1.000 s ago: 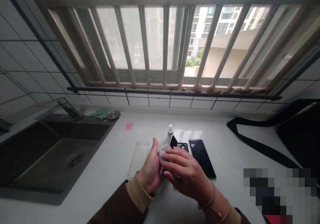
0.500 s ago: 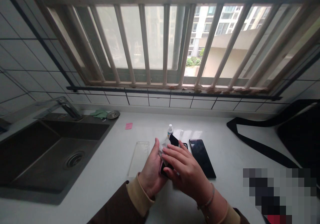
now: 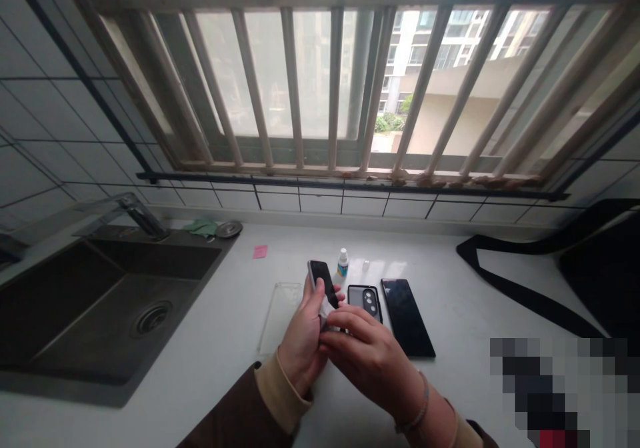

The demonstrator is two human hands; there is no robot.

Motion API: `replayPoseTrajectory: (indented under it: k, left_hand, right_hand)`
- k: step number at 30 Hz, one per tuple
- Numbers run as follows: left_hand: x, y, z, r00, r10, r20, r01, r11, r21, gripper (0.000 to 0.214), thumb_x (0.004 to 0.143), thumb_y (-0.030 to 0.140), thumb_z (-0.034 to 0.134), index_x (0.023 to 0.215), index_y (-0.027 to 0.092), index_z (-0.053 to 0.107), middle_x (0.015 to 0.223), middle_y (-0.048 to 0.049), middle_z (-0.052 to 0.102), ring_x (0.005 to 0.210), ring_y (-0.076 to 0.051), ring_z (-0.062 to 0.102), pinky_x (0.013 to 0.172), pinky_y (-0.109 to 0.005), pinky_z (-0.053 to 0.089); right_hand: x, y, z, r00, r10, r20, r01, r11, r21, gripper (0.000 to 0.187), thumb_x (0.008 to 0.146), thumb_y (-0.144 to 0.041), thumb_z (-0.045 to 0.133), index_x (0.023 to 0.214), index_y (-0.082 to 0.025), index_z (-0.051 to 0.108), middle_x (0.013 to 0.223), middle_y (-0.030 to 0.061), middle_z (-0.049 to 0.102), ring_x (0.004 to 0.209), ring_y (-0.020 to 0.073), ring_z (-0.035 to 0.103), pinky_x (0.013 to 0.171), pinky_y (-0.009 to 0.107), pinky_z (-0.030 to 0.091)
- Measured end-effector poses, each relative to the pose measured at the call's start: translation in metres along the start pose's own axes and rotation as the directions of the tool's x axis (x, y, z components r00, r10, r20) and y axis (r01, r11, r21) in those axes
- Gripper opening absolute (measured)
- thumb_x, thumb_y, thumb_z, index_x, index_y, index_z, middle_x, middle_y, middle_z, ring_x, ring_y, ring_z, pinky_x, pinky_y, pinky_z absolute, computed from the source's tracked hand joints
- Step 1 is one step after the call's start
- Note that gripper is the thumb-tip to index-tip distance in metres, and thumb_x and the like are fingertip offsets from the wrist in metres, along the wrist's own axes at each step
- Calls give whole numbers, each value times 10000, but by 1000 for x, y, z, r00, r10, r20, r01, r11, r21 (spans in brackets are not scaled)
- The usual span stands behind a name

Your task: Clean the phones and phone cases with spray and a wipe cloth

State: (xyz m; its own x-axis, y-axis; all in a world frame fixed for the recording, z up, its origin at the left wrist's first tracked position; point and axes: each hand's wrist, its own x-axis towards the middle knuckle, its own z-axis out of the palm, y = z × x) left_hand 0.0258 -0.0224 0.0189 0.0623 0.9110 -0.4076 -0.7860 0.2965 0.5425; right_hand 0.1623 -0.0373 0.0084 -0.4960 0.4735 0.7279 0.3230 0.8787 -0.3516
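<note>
A dark-screened phone (image 3: 323, 277) rests in my left hand (image 3: 303, 335), which is closed around its sides with the thumb along the near edge. My right hand (image 3: 367, 348) pinches a crumpled white wipe (image 3: 326, 311) against the lower part of the screen. Just beyond the phone stands a small white-capped bottle (image 3: 343, 263) with a blue and orange label. Right of my hands lies a black phone case (image 3: 356, 295) with a camera cutout, partly covered by my right hand. A clear case (image 3: 278, 315) lies to the left of my left hand.
A large black tablet-like device (image 3: 407, 318) lies right of the phone case. Further back are a small clear object (image 3: 366, 265) and a pink sticky note (image 3: 260, 252). A sink (image 3: 110, 301) takes up the left, and a black strap (image 3: 520, 295) lies at right.
My right hand has slid down the phone with the wipe, uncovering the upper screen. The phone now tilts left, and the black case shows more fully.
</note>
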Motion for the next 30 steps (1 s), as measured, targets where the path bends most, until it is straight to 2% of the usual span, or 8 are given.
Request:
replayPoseTrajectory:
  k: [2, 7, 9, 14, 20, 25, 30]
  left_hand:
    - [-1, 1, 1, 998, 59, -38, -59, 998, -8, 375, 932, 481, 748, 1159, 194, 664, 914, -54, 710, 726, -164, 701, 741, -292, 604]
    - [-3, 11, 5, 997, -1, -76, -8, 994, -113, 521, 1016, 604, 524, 1024, 111, 693, 882, -129, 718, 790, -248, 731, 758, -377, 632]
    - [-3, 14, 5, 997, -14, -75, 3, 991, -135, 563, 1033, 615, 466, 1016, 103, 698, 904, -145, 726, 815, -269, 738, 794, -418, 637]
    - [0, 13, 1, 999, -46, 6, 46, 981, -189, 570, 1032, 617, 468, 989, 95, 693, 892, -132, 719, 826, -273, 742, 861, -432, 628]
    - [8, 12, -6, 992, -92, 86, 109, 968, -227, 608, 1032, 637, 441, 1050, 86, 698, 901, -143, 706, 866, -287, 740, 876, -448, 621]
    - [10, 16, -4, 998, -3, 60, 17, 973, -230, 525, 1047, 578, 454, 1186, 135, 699, 962, -136, 718, 864, -271, 736, 845, -454, 630]
    - [5, 20, 1, 996, 47, 81, -26, 972, -233, 472, 1057, 512, 488, 1344, 186, 673, 1033, -130, 728, 925, -248, 745, 950, -469, 613]
  right_hand:
    - [1, -2, 2, 1000, 12, -12, -12, 1000, 4, 146, 1006, -122, 642, 1103, -189, 728, 1047, 76, 743, 993, 190, 716, 1090, 413, 570]
    - [2, -5, 2, 999, 50, -10, -50, 999, 5, 137, 1015, -134, 638, 1083, -216, 723, 1013, 61, 747, 957, 203, 699, 917, 374, 613]
    - [1, -4, 1, 998, 53, -15, -53, 999, -2, 143, 1020, -138, 639, 1108, -213, 723, 1021, 63, 752, 953, 205, 696, 897, 373, 611]
    - [-1, -2, -3, 999, 34, -38, -35, 999, -18, 196, 1013, -120, 655, 1172, -205, 731, 1064, 63, 776, 983, 209, 693, 918, 388, 609]
    - [1, 0, -7, 995, 3, -98, -7, 999, -45, 250, 1004, -113, 670, 1225, -208, 738, 1091, 62, 798, 1030, 217, 714, 949, 407, 633]
    - [0, 1, -8, 987, 42, -156, -48, 998, -32, 266, 993, -134, 693, 1230, -235, 758, 1111, 73, 799, 1093, 239, 739, 984, 432, 656]
    - [-5, 3, -4, 974, 94, -208, -93, 996, 13, 412, 968, -130, 729, 1370, -215, 704, 1339, 125, 737, 1226, 264, 721, 1053, 421, 644]
